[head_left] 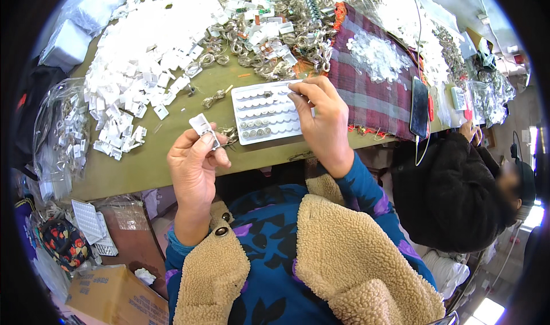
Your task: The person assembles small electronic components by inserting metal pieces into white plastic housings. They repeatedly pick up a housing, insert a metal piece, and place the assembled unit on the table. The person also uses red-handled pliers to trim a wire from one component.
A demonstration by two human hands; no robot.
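Observation:
My left hand (197, 159) pinches a small white plastic casing (200, 124) between thumb and fingers, just left of a white tray (281, 136). The tray has rows of round pockets, and shiny button cells (256, 133) sit in several of its left-hand pockets, mostly in the nearer rows. Over the tray's right side, my right hand (322, 116) has thumb and forefinger brought together near the far right corner. Whatever lies between those fingertips is hidden or too small to name. A bundle of thin wire (229, 134) lies between my left hand and the tray.
Loose white casings (129, 96) heap up at left, with coiled wire bundles (275, 44) behind the tray. Right of it, a plaid cloth (355, 96) bears clear plastic pieces (378, 55); a phone (419, 107) lies at its edge. Another person (458, 187) sits at far right.

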